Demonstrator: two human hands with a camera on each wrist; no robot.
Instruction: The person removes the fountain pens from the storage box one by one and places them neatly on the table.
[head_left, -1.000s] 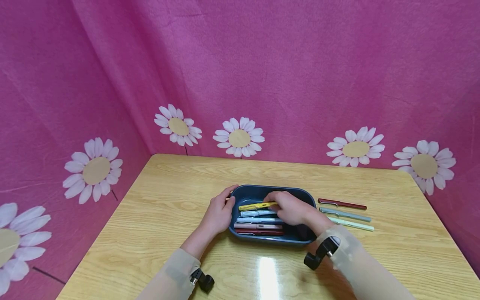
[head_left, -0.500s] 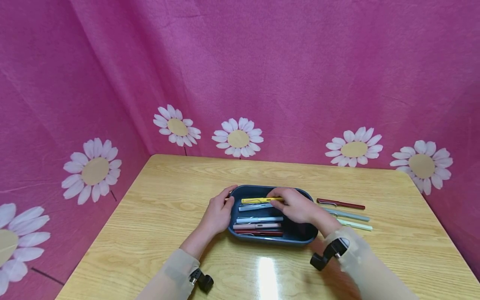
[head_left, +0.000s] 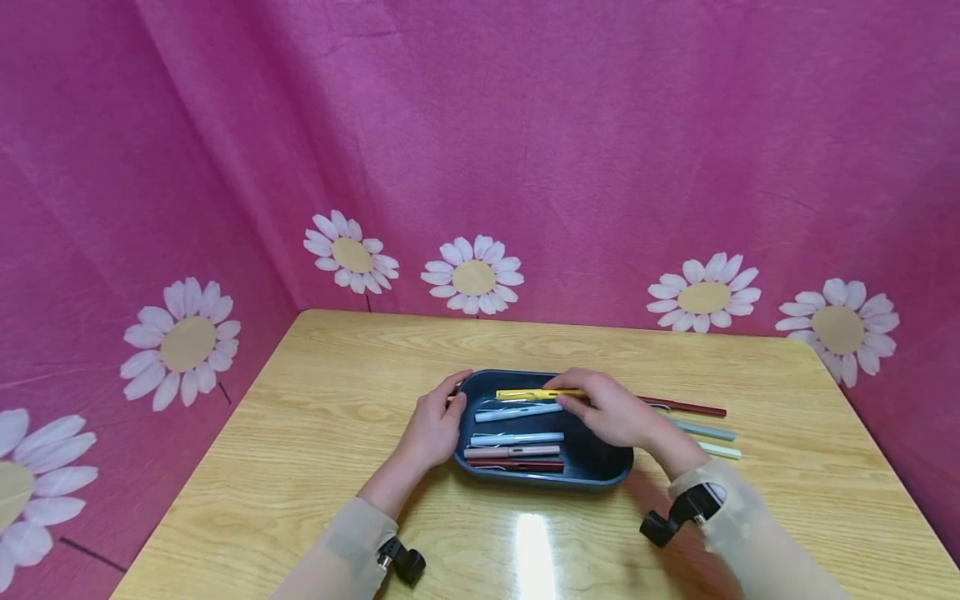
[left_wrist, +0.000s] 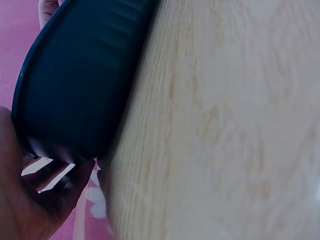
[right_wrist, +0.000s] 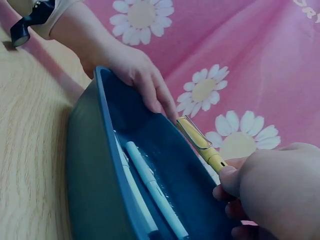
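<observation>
In the head view my left hand (head_left: 432,427) grips the left end of a dark blue tray (head_left: 517,482), its thumb at the rim and its fingers along the outer end wall. My right hand (head_left: 611,410) pinches a yellow pen (head_left: 528,394) by one end, and the pen with its wire clip is lifted above the tray in the right wrist view. Inside the tray lie a pale blue pen (head_left: 517,412), a second light blue pen (head_left: 517,438), a dusty pink pen (head_left: 512,452) and a dark red pen (head_left: 517,466).
On the wooden table (head_left: 360,358), right of the tray, lie a dark red pen (head_left: 693,407), a grey-green pen (head_left: 705,431) and a pale mint pen (head_left: 722,451), partly hidden by my right arm. A pink curtain (head_left: 570,167) with daisies hangs behind.
My right hand has moved right and away from me, raising the yellow pen off the others. The upper pale blue pen has shifted away from the lower ones. My left hand stays on the tray.
</observation>
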